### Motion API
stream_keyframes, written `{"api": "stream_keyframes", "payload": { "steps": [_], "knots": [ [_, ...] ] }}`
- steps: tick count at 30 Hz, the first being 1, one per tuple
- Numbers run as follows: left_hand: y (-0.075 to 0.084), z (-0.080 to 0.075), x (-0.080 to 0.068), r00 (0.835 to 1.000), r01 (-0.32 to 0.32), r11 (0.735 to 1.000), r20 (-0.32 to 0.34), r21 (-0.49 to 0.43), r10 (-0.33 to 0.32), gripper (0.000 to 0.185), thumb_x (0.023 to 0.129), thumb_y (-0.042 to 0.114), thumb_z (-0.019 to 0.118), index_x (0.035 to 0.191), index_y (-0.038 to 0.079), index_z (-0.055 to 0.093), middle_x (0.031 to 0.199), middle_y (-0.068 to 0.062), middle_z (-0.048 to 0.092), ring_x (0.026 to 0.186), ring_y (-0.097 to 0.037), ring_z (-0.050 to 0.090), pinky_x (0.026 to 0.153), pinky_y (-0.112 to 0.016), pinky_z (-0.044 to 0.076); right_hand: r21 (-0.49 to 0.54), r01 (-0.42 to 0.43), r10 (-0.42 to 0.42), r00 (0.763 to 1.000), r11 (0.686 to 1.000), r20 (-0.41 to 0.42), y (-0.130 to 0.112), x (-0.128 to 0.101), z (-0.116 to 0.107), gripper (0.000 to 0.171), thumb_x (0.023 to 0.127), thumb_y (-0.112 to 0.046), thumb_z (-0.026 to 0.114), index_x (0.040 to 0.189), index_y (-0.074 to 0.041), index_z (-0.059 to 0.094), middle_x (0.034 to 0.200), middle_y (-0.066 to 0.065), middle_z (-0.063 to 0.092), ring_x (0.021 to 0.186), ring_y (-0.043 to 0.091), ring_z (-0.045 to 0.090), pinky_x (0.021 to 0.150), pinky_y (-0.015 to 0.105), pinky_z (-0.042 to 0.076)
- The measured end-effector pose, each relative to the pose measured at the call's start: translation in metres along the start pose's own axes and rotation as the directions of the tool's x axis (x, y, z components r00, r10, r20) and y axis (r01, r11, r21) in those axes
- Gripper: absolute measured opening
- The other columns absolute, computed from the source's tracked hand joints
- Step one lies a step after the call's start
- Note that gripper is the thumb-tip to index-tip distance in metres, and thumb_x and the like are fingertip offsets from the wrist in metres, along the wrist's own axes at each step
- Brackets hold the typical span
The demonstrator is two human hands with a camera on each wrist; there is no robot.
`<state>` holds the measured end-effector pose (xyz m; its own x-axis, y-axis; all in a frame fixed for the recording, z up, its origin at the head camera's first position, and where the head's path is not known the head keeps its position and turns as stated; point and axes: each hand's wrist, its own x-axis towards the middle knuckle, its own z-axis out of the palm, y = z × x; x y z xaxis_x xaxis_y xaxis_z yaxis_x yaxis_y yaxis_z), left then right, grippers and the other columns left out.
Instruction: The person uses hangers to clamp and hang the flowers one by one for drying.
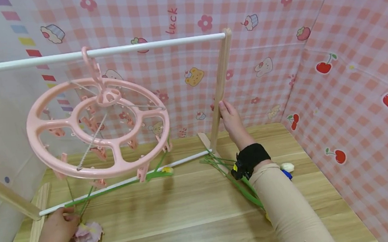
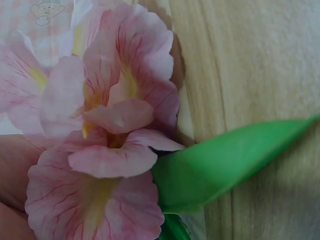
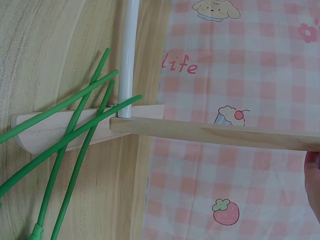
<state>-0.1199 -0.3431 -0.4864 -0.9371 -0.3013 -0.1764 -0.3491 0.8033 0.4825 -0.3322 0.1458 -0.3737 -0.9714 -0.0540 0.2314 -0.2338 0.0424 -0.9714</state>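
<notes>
My left hand (image 1: 58,230), fingers curled, pinches the green stem of a pink artificial iris (image 1: 87,235) beside the lower white rod (image 1: 180,162). The iris's ruffled petals fill much of the left wrist view, beside a broad green leaf (image 2: 235,162). With my right hand (image 1: 231,119) I grip the right wooden post (image 1: 222,71) of the rack at about mid-height. From the upper white rod (image 1: 172,42) hangs a round pink clip hanger (image 1: 102,170), tilted, with several clips below its ring. A yellow flower (image 1: 167,170) hangs upside down under its right side.
Several green flower stems (image 3: 75,132) lie crossed over the right wooden foot (image 3: 40,135). Their white bloom (image 1: 287,166) and blue bloom (image 1: 286,174) show beyond my right sleeve. The left post (image 1: 4,192) stands near the left wall, and a checked cloth (image 1: 183,83) covers the back.
</notes>
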Motion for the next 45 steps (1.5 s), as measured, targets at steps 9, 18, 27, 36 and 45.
{"api": "stream_keyframes", "payload": {
  "steps": [9, 18, 27, 36, 45],
  "knots": [
    [0.000, 0.002, -0.001, 0.999, -0.017, 0.999, -0.029, -0.046, 0.015, 0.042, 0.086, 0.021, 0.060, 0.115, -0.008, 0.052, 0.089, -0.020, 0.067, 0.072, -0.025, 0.063, 0.056, -0.031, 0.047, -0.024, 0.013, -0.013, 1.000, 1.000, -0.009, 0.008, 0.001, -0.001, 0.050, 0.101, -0.036, 0.036, 0.136, -0.002, 0.046, 0.130, 0.022, 0.055, 0.127, 0.028, 0.049, 0.112, 0.039, 0.036],
    [-0.001, 0.007, -0.004, 0.996, -0.043, 0.996, -0.084, -0.083, 0.036, 0.035, 0.086, 0.018, 0.061, 0.110, -0.007, 0.054, 0.085, -0.018, 0.066, 0.067, -0.023, 0.061, 0.055, -0.028, 0.044, 0.011, -0.010, 0.010, 1.000, 1.000, 0.006, 0.003, 0.000, 0.000, 0.047, 0.102, -0.033, 0.037, 0.136, -0.003, 0.046, 0.131, 0.022, 0.055, 0.128, 0.028, 0.048, 0.113, 0.038, 0.035],
    [0.002, 0.008, -0.010, 0.970, 0.021, 0.977, -0.233, -0.214, -0.072, 0.033, 0.087, 0.016, 0.062, 0.113, -0.003, 0.055, 0.086, -0.018, 0.069, 0.059, -0.001, 0.051, 0.052, -0.017, 0.040, 0.009, -0.024, 0.024, 1.000, 1.000, 0.017, -0.020, -0.012, 0.003, 0.043, 0.104, -0.022, 0.034, 0.137, 0.004, 0.042, 0.133, 0.027, 0.051, 0.130, 0.032, 0.045, 0.113, 0.039, 0.034],
    [0.007, -0.003, -0.017, 0.953, 0.141, 0.884, -0.182, -0.446, -0.244, 0.065, 0.089, 0.023, 0.062, 0.143, 0.002, 0.032, 0.065, 0.028, 0.054, 0.056, 0.008, 0.050, 0.050, -0.015, 0.045, 0.026, -0.017, 0.016, 1.000, 1.000, 0.018, -0.018, -0.011, 0.003, 0.044, 0.104, -0.023, 0.035, 0.136, 0.005, 0.043, 0.132, 0.028, 0.051, 0.130, 0.033, 0.045, 0.113, 0.041, 0.034],
    [0.025, -0.009, -0.032, 0.930, 0.125, 0.710, -0.168, -0.693, -0.328, 0.014, 0.094, 0.026, 0.057, 0.104, 0.015, 0.055, 0.061, 0.027, 0.058, 0.055, 0.005, 0.059, 0.050, -0.013, 0.050, 0.013, -0.013, 0.013, 1.000, 1.000, -0.003, 0.001, 0.000, 0.000, 0.047, 0.102, -0.031, 0.036, 0.138, -0.003, 0.044, 0.132, 0.023, 0.054, 0.127, 0.030, 0.048, 0.112, 0.038, 0.036]
  ]
}}
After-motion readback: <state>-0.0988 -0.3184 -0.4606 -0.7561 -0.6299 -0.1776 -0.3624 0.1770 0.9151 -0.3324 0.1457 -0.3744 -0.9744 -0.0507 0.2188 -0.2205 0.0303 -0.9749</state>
